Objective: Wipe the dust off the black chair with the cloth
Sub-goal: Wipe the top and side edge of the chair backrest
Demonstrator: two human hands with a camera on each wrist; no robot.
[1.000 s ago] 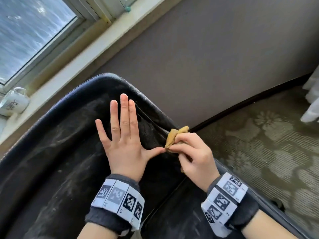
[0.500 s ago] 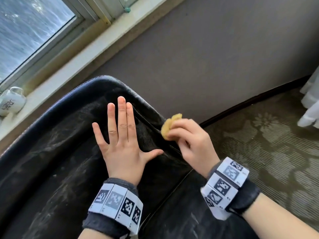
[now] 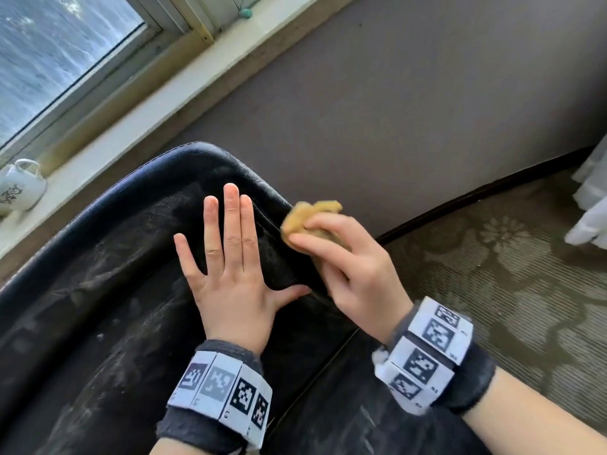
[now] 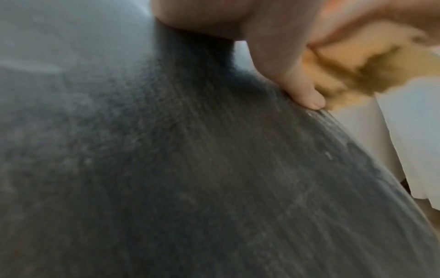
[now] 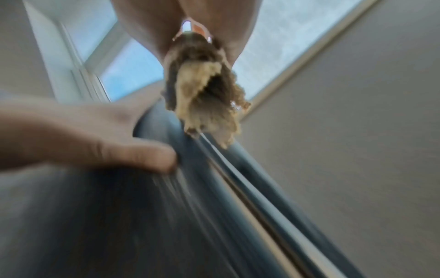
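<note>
head view, left hand (image 3: 230, 274) flat on chair (image 3: 98, 290), right hand (image 3: 354, 267) pinching cloth (image 3: 305, 218)

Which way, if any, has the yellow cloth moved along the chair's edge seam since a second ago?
Yes. The right hand has carried the yellow cloth up the seam of the black chair, from level with the left hand's thumb to beside its fingers, nearer the top corner.
</note>
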